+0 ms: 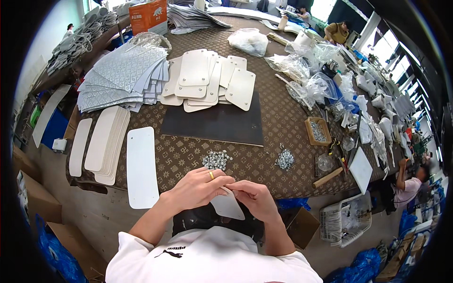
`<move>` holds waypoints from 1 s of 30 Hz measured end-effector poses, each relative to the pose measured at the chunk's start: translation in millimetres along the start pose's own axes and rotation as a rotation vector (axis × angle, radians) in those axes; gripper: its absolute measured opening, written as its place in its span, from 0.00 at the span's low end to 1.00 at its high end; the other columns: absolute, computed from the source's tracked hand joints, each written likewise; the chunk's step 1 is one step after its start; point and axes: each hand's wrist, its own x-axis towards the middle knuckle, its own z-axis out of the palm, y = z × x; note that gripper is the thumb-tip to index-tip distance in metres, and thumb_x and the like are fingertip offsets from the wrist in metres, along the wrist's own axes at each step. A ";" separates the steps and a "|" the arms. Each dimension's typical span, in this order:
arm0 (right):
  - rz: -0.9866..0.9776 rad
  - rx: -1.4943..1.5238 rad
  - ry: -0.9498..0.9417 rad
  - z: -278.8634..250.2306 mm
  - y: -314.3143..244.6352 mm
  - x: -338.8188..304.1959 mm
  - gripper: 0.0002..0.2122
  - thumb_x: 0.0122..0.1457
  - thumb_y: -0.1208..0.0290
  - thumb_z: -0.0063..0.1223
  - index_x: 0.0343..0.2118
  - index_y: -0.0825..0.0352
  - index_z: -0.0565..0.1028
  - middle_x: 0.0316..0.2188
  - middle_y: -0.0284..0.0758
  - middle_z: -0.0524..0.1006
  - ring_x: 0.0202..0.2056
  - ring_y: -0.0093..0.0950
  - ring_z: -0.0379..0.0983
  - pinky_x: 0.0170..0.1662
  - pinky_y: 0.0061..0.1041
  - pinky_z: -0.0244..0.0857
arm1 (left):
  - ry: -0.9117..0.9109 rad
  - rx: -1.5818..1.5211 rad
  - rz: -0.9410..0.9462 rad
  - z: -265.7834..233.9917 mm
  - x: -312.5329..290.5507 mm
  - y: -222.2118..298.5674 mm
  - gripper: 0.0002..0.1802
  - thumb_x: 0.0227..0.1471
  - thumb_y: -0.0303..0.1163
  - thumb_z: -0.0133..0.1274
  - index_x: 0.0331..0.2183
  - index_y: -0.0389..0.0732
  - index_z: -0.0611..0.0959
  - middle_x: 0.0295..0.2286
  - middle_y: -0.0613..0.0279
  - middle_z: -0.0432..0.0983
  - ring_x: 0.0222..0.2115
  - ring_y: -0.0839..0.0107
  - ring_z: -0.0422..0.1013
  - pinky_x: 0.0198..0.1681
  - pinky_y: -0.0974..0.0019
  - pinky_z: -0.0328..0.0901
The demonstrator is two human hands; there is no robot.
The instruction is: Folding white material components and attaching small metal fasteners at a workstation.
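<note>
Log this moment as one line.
left hand: holding white rounded-corner flat panel | right hand: holding same panel | ahead: loose silvery metal fasteners

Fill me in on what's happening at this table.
A person's left hand and right hand pinch the far end of a flat white panel with rounded corners at the near edge of a brown patterned table. Beyond the hands lie two heaps of small silver metal pieces. Farther back, cream panels with metal studs near their corners overlap a flat black board.
</note>
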 end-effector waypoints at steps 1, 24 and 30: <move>-0.007 -0.003 0.000 0.0 -0.9 -1.8 0.10 0.64 0.83 0.56 0.47 0.72 0.81 0.40 0.36 0.83 0.39 0.22 0.79 0.40 0.24 0.74 | 0.012 0.007 0.009 1.0 1.2 -0.7 0.14 0.56 0.34 0.63 0.43 0.41 0.82 0.37 0.61 0.80 0.35 0.59 0.78 0.39 0.59 0.71; 0.108 -0.045 0.466 -54.1 15.9 -23.0 0.07 0.66 0.77 0.56 0.45 0.72 0.77 0.37 0.36 0.85 0.37 0.21 0.80 0.41 0.22 0.74 | 0.014 0.100 0.059 -26.3 29.7 -2.3 0.09 0.56 0.31 0.62 0.39 0.39 0.87 0.29 0.60 0.83 0.29 0.62 0.78 0.32 0.61 0.70; 0.154 -0.675 0.815 -118.1 100.2 -7.3 0.12 0.63 0.73 0.61 0.47 0.70 0.78 0.38 0.39 0.82 0.41 0.31 0.79 0.47 0.30 0.72 | 0.609 0.380 -0.013 -111.4 118.0 -50.6 0.08 0.60 0.28 0.59 0.41 0.38 0.86 0.33 0.56 0.84 0.31 0.60 0.80 0.33 0.63 0.74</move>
